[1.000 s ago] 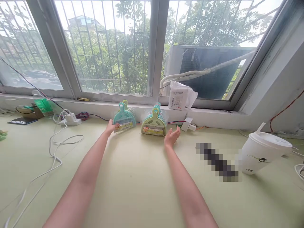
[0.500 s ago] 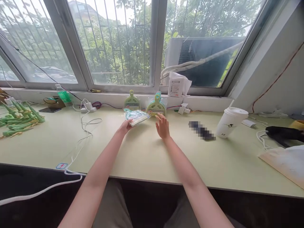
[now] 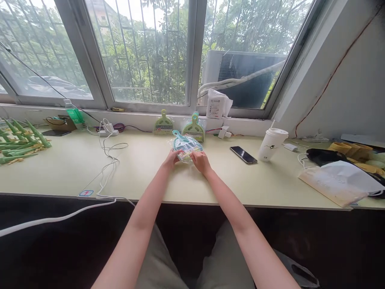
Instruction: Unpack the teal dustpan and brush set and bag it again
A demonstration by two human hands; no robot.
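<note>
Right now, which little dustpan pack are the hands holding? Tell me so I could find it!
Find the big window, then the pale green desk below it. Two green dustpan packs lean upright against the sill. Just in front, the teal dustpan pack is the only blue-green one, lying tilted on the desk, held between the left hand and right hand.
</note>
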